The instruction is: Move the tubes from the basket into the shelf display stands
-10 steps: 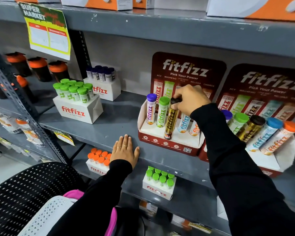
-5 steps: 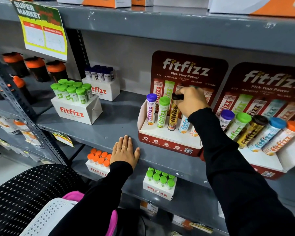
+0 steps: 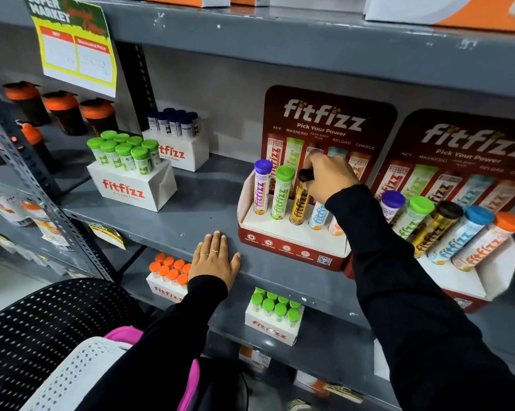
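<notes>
My right hand pinches the black cap of the gold-and-black tube, now seated upright in the red cardboard display stand under my fingers; a second ago it hung tilted. Slot filled. Left hand flat, open on the grey metal shelf edge.

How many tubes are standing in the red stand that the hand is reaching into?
5: purple-capped tube, green-capped tube, black-capped gold tube under the right hand, then a blue-lettered tube and an orange-lettered tube, both partly hidden.
</notes>
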A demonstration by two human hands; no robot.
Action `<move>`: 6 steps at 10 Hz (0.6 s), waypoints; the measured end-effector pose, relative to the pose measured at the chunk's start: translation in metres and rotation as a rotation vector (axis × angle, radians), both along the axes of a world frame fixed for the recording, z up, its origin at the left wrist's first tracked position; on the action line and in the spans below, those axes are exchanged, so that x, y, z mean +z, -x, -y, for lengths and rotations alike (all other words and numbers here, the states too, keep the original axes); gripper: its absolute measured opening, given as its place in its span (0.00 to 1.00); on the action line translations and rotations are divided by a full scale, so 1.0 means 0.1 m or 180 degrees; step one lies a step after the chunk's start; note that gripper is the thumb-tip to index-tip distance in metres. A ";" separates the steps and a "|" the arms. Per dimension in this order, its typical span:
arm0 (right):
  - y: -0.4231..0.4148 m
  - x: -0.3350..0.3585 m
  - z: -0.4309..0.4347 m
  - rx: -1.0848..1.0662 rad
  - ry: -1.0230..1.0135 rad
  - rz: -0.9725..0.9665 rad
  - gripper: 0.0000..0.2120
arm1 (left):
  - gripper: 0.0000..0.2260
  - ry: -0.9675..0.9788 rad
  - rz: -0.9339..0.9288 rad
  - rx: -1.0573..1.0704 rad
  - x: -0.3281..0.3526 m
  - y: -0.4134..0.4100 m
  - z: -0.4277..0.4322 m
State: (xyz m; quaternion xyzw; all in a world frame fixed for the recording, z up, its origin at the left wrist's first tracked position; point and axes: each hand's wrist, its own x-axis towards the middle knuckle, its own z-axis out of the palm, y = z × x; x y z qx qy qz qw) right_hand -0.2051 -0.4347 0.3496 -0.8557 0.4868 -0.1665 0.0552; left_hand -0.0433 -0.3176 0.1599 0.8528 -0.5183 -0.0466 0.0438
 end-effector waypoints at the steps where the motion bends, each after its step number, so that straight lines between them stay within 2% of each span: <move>1: 0.00 0.00 0.00 0.0016 0.0009 -0.0020 0.13 | 0.28 -0.0014 -0.0017 -0.0005 0.00 0.00 0.01; 4: -0.02 -0.03 -0.06 0.0025 -0.0071 -0.0090 0.18 | 0.27 0.0005 -0.0095 -0.0061 0.01 0.00 -0.02; 6: -0.03 -0.14 -0.34 0.0202 0.0349 0.0167 0.19 | 0.27 0.0125 -0.0133 -0.0079 0.01 -0.01 -0.03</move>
